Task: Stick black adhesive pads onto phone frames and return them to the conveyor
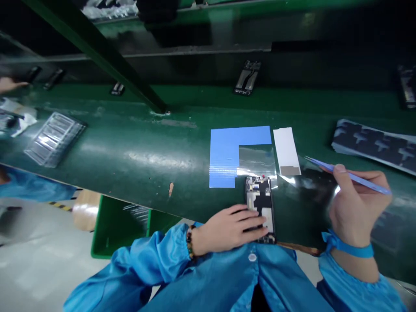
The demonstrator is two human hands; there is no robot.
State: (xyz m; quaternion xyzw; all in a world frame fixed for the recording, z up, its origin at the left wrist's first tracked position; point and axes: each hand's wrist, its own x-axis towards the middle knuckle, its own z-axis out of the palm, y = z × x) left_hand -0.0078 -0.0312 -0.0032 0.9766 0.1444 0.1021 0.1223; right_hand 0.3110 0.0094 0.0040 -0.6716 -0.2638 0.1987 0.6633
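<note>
My left hand (pixel 232 227) lies across the lower half of an opened phone body (pixel 260 193) at the bench's near edge. Its fingers are stretched flat over the phone, hiding part of it. In my right hand (pixel 354 203) is a pair of blue-handled tweezers (pixel 360 177), with the tips pointing left, off the bench. Just beyond the phone lies a blue sheet (pixel 224 151) with a clear film (pixel 256 159) beside it. A white strip sheet (pixel 286 147) with a grey end rests between that film and the tweezer tips.
Stacked dark printed sheets (pixel 377 143) lie at the right. Another phone body (pixel 248 78) is on the strip behind. A stack of clear plastic trays (pixel 53 138) sits at left. A green post (pixel 130 78) rises from the bench. A co-worker's hand (pixel 11 84) shows far left; a green bin (pixel 121 225) stands below.
</note>
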